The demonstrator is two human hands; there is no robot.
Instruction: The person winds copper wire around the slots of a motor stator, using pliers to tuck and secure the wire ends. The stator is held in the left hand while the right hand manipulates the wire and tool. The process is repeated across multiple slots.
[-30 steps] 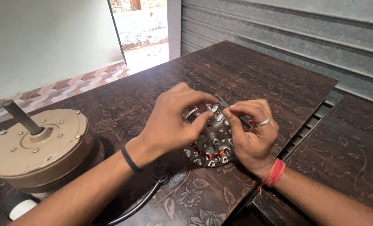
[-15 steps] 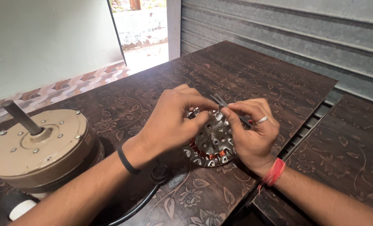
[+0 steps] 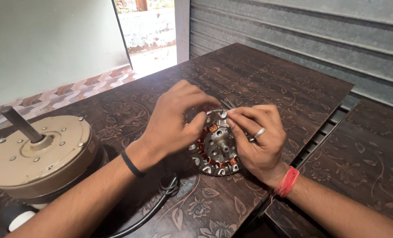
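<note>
Fingers (image 3: 238,115) of right hand (image 3: 258,143) pinched on upper rim of stator (image 3: 216,147) at frame centre; left hand (image 3: 174,121) fingers curled narrow over its left edge. Grip shifted slightly inward since half a second ago. Beige motor housing (image 3: 37,158) lower left; table (image 3: 258,75) beyond.

1. Daylight comes in from the doorway (image 3: 148,35) at top; that patch is blown out.
2. Table (image 3: 258,75) is evenly lit, with a mild sheen on the dark wood.
3. Soft shadows sit under my forearms and hands.
4. Focus is sharp mid-frame, no motion blur.
5. Slight wide-angle stretch at the edges.
</note>
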